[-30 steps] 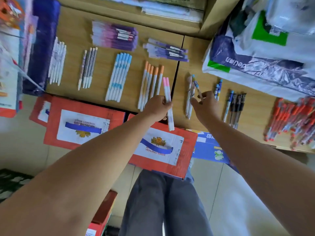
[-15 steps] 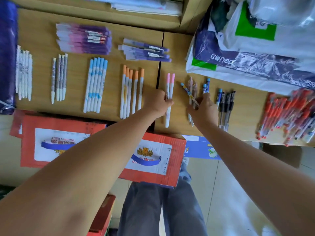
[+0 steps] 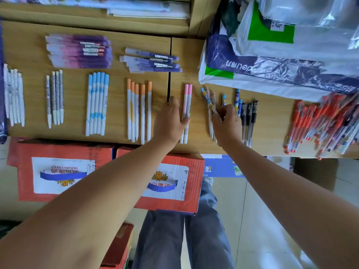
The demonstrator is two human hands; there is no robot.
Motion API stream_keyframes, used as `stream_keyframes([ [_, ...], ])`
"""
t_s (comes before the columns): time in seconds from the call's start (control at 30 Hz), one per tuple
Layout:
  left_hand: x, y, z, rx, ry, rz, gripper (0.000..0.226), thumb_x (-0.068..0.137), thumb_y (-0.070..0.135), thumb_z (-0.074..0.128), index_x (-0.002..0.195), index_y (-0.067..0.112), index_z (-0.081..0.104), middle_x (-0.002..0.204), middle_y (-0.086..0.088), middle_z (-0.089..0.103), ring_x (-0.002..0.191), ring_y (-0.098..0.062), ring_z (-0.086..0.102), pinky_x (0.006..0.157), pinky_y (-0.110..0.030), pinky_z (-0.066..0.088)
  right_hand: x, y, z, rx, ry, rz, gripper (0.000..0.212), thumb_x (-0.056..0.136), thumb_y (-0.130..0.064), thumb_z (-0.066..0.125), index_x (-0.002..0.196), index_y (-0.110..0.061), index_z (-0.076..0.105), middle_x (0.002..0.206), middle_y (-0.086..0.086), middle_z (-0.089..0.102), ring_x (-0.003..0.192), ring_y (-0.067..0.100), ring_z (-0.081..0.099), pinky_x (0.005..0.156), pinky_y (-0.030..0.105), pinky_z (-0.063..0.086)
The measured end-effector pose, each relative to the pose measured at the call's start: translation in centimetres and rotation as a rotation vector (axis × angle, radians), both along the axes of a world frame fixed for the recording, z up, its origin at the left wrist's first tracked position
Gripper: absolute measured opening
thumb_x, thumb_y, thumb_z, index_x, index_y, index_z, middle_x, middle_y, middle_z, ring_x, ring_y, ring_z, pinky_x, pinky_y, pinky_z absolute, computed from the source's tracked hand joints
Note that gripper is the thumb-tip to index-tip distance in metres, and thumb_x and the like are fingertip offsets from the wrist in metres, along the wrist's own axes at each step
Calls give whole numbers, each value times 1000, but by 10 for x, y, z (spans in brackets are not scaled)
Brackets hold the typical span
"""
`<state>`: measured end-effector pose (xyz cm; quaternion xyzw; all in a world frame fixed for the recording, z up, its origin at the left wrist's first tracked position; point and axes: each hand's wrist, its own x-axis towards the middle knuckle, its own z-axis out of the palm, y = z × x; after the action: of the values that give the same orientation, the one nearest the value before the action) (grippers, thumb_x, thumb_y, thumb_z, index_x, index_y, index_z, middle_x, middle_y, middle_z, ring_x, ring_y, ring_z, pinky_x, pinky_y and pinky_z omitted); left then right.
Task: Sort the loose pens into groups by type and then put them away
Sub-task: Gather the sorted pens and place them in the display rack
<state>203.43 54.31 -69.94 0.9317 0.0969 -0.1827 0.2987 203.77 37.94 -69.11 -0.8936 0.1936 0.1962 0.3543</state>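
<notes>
Sorted rows of pens lie on the wooden table [image 3: 272,121]: white pens [image 3: 14,96], grey patterned pens [image 3: 55,98], blue pens [image 3: 97,103], orange pens [image 3: 138,109], purple-pink pens [image 3: 79,51], purple pens [image 3: 151,60], black pens [image 3: 249,113] and red pens [image 3: 320,123]. Two pink-capped pens [image 3: 187,100] lie flat near the middle. My left hand [image 3: 171,121] rests on the table beside them, fingers straight, thumb touching them. My right hand [image 3: 227,123] pinches a slanted cartoon-patterned pen [image 3: 206,97] over a few similar pens [image 3: 210,125].
Plastic bags of stock [image 3: 281,55] cover the table's back right. Two red cardboard boxes [image 3: 64,171] [image 3: 171,183] and a blue box [image 3: 221,166] stand below the table's front edge. A raised shelf ledge [image 3: 97,22] runs along the back.
The pink pens now lie flat on the table and my left hand has let go, resting beside them. My right hand has lowered its patterned pen toward the similar pens.
</notes>
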Motion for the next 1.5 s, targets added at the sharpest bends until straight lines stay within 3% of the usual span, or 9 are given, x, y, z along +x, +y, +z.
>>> stream_keyframes([
  [0.1,-1,-4,0,-22,32,-12,37,83,31,72,105,8,52,93,-6,60,80,-21,59,66,-24,37,2,-2,-1,-38,-16,0,16,89,-15,56,98,-2,56,98,4,49,80,17,47,66,24,32],
  [0.3,2,-5,3,-14,74,-20,34,88,31,66,110,8,52,92,-6,62,82,-21,61,66,-25,39,4,-7,-3,13,-35,-24,6,87,-18,63,90,-13,61,83,-5,56,66,2,48,57,7,35],
  [0.4,1,2,7,-41,68,5,27,92,26,60,112,9,55,93,-5,62,81,-18,59,71,-28,45,4,-8,0,70,-37,-85,8,86,-21,65,92,-15,65,79,-8,61,70,6,54,65,19,43],
  [0.53,-1,1,13,-79,8,-67,20,91,19,58,109,12,55,95,0,55,77,-14,54,70,-27,44,1,-14,7,76,-29,-77,10,87,-24,65,94,-17,66,78,-8,63,68,4,57,58,9,43],
  [0.63,0,-11,16,-65,-23,-157,25,90,20,60,114,17,55,106,-5,51,73,-14,49,61,-28,42,-5,-28,11,54,-35,-72,7,86,-22,65,91,-18,64,73,-12,61,64,7,57,56,18,46],
  [0.9,0,-38,12,45,-139,-386,42,78,14,70,119,18,61,109,-12,47,100,-26,51,69,-31,49,-14,-50,2,-60,-14,-38,10,83,-18,68,89,-13,61,70,-12,55,67,11,55,54,14,38],
  [1.03,-2,-43,6,79,-166,-424,43,74,11,71,116,19,63,112,-14,48,101,-30,52,78,-41,51,-6,-39,-7,-106,31,-12,20,83,-24,67,97,-12,59,82,0,66,70,22,61,55,26,44],
  [1.27,-2,-45,5,70,-202,-426,40,74,9,70,113,15,62,109,-13,49,99,-28,53,79,-41,52,-13,-44,-2,-215,-78,-6,31,87,-35,63,102,-12,51,83,1,59,68,21,53,56,28,37],
  [1.5,3,-55,7,42,-190,-418,26,78,7,67,103,12,64,105,-11,52,91,-26,58,70,-38,53,-24,-77,-4,-292,-9,-54,43,86,-28,63,115,-5,43,119,15,46,89,31,53,59,31,35],
])
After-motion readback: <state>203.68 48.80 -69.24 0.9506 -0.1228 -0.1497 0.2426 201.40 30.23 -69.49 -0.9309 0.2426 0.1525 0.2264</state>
